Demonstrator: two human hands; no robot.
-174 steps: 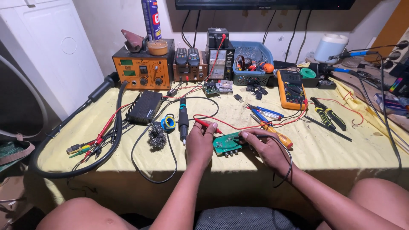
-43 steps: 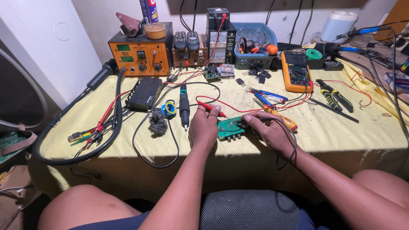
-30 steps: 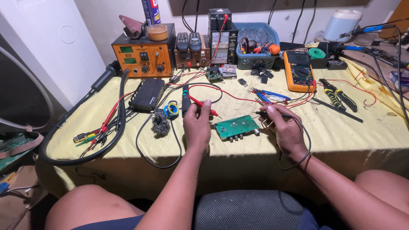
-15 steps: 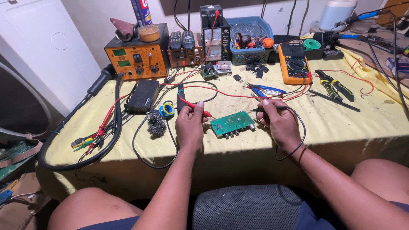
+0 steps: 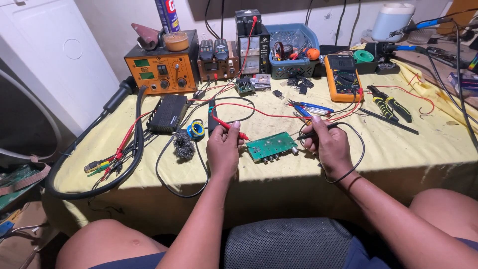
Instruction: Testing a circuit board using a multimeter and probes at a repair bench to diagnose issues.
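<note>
A small green circuit board [image 5: 271, 146] lies flat on the yellow cloth of the workbench [image 5: 418, 149], between my two hands. My left hand [image 5: 222, 147] grips a red test probe [image 5: 234, 130], whose tip points at the board's left end. My right hand [image 5: 328, 144] grips a black test probe [image 5: 316, 131] just right of the board, tip aimed left toward it. Red and black leads run back from the probes to an orange multimeter [image 5: 342, 77].
An orange soldering station [image 5: 160, 73], a black box [image 5: 169, 113], steel wool [image 5: 184, 148], a solder spool [image 5: 195, 130], pliers [image 5: 387, 104], blue-handled cutters [image 5: 308, 107] and a blue basket [image 5: 293, 50] of parts crowd the bench. A thick black hose [image 5: 99, 164] loops at the left.
Both hands have drawn apart from the board, which had been held between them and now lies free. The probes stay in my hands. The camera has shifted slightly.
</note>
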